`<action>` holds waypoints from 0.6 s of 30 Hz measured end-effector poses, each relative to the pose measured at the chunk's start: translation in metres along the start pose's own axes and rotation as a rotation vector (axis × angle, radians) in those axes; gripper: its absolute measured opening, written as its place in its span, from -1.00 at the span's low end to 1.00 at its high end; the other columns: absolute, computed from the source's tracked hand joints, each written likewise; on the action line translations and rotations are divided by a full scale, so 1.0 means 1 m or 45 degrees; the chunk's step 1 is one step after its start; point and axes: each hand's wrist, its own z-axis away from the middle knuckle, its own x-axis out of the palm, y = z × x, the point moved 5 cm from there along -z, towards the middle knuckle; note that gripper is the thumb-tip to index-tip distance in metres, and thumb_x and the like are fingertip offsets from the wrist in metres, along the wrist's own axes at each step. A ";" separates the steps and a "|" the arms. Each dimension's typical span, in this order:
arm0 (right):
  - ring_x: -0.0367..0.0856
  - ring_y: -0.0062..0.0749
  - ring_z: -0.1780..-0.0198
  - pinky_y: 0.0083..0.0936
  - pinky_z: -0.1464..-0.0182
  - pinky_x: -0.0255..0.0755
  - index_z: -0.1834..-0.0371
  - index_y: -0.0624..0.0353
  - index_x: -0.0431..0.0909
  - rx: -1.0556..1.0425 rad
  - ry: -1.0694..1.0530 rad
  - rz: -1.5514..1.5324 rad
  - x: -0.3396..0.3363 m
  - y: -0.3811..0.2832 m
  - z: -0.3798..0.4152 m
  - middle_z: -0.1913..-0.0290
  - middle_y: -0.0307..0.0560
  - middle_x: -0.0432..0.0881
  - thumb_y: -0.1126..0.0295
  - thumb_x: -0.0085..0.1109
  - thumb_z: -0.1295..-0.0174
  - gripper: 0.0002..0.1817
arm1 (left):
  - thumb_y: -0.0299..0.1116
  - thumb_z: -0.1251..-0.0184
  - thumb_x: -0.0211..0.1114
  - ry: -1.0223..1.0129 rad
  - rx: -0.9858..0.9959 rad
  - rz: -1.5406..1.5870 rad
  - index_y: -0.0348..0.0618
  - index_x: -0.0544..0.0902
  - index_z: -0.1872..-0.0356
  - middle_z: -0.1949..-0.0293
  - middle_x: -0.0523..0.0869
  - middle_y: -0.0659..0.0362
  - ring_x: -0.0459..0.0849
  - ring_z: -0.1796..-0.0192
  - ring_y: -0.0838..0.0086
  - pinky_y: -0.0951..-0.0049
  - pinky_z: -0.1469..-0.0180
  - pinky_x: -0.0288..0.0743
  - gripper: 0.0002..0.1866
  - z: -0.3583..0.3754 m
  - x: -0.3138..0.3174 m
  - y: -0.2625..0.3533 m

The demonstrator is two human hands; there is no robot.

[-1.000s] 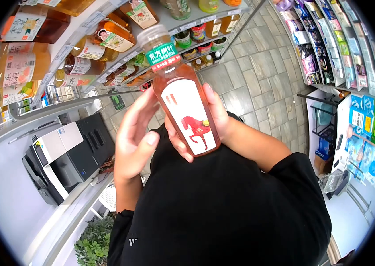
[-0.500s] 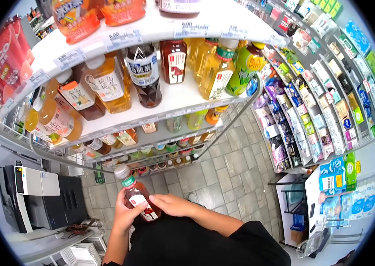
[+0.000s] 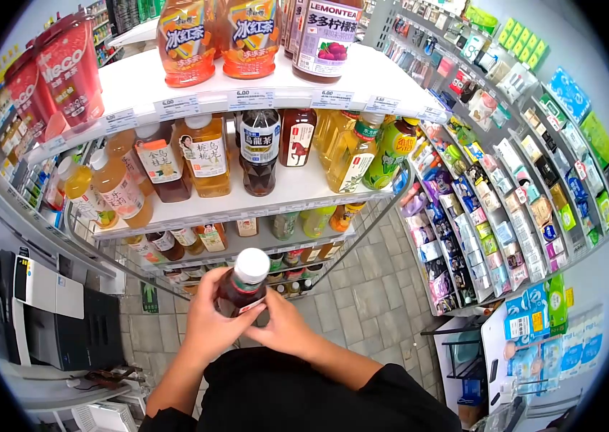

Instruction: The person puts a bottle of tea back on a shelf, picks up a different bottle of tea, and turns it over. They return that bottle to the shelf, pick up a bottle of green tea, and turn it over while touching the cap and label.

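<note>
A tea bottle (image 3: 236,294) with dark red-brown contents, a white cap and a green band at the neck is between my two hands, in front of the drinks shelf. It stands nearly upright, its cap towards me, and most of its label is hidden. My left hand (image 3: 214,317) wraps round its left side, thumb across the front. From the right, my right hand (image 3: 280,327) closes on its lower part, fingers partly hidden. On the shelf ahead, a similar dark bottle (image 3: 296,144) with a horse label stands beside a black oolong tea bottle (image 3: 259,155).
A curved metal rail (image 3: 362,237) runs round the drinks shelf (image 3: 175,209). Orange-labelled bottles (image 3: 250,39) and red Meco cups (image 3: 66,68) stand on top. A printer (image 3: 52,309) is at left, a rack of packaged goods (image 3: 499,194) at right. Tiled floor (image 3: 369,302) lies between.
Both hands have raised the bottle and turned it more upright, its cap now towards me. The label has turned mostly out of sight. The view has shifted, showing more of the top shelf.
</note>
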 end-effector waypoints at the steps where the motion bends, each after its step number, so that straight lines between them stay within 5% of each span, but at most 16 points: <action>1: 0.66 0.15 -0.26 -0.14 -0.27 0.56 -0.51 0.25 0.30 -0.006 0.048 0.027 -0.005 -0.004 -0.004 -0.26 0.27 0.61 0.29 0.53 -0.17 -0.15 | -0.41 -0.05 0.71 0.002 0.005 0.001 -0.22 0.43 -0.31 -0.15 0.71 0.03 0.69 -0.19 0.38 0.30 -0.25 0.56 -0.20 -0.003 0.003 0.007; 6: 0.71 0.11 -0.21 -0.16 -0.21 0.59 -0.38 0.23 0.42 -0.105 0.320 -0.041 -0.024 -0.026 -0.011 -0.21 0.21 0.67 0.31 0.57 -0.14 -0.25 | -0.42 -0.13 0.66 -0.082 0.295 -0.032 -0.21 0.41 -0.42 -0.31 0.65 -0.02 0.68 -0.29 0.32 0.34 -0.27 0.56 -0.17 -0.013 0.011 0.052; 7: 0.75 0.00 -0.15 -0.20 -0.19 0.60 -0.35 0.23 0.45 -0.124 0.337 -0.036 -0.024 -0.021 -0.015 -0.18 0.16 0.70 0.34 0.55 -0.15 -0.31 | -0.50 -0.17 0.58 -0.162 0.298 -0.009 -0.27 0.35 -0.48 -0.48 0.50 -0.10 0.50 -0.50 0.21 0.20 -0.52 0.33 -0.16 -0.013 0.011 0.060; 12: 0.75 -0.42 -0.05 -0.40 -0.12 0.63 -0.23 0.28 0.54 -0.241 0.496 -0.358 -0.046 -0.050 -0.028 -0.07 -0.05 0.74 0.62 0.51 -0.09 -0.42 | -0.43 -0.19 0.49 -0.238 0.580 -0.035 -0.28 0.30 -0.54 -0.61 0.28 -0.22 0.31 -0.64 0.04 0.12 -0.60 0.20 -0.14 -0.021 0.011 0.079; 14: 0.73 -0.44 -0.07 -0.41 -0.13 0.62 -0.25 0.30 0.53 -0.271 0.504 -0.635 -0.050 -0.059 -0.035 -0.07 -0.06 0.73 0.60 0.53 -0.11 -0.40 | -0.33 -0.19 0.50 -0.292 0.748 -0.198 -0.24 0.22 -0.62 -0.65 0.17 -0.23 0.25 -0.66 -0.04 0.09 -0.61 0.18 -0.04 -0.019 0.009 0.093; 18: 0.71 -0.49 -0.02 -0.46 -0.10 0.62 -0.18 0.30 0.53 -0.407 0.642 -0.258 -0.074 -0.074 -0.045 -0.02 -0.10 0.73 0.56 0.56 -0.14 -0.46 | -0.33 -0.23 0.45 -0.350 0.712 -0.215 -0.22 0.22 -0.64 -0.68 0.11 -0.21 0.19 -0.68 -0.04 0.09 -0.64 0.10 -0.06 -0.016 -0.014 0.099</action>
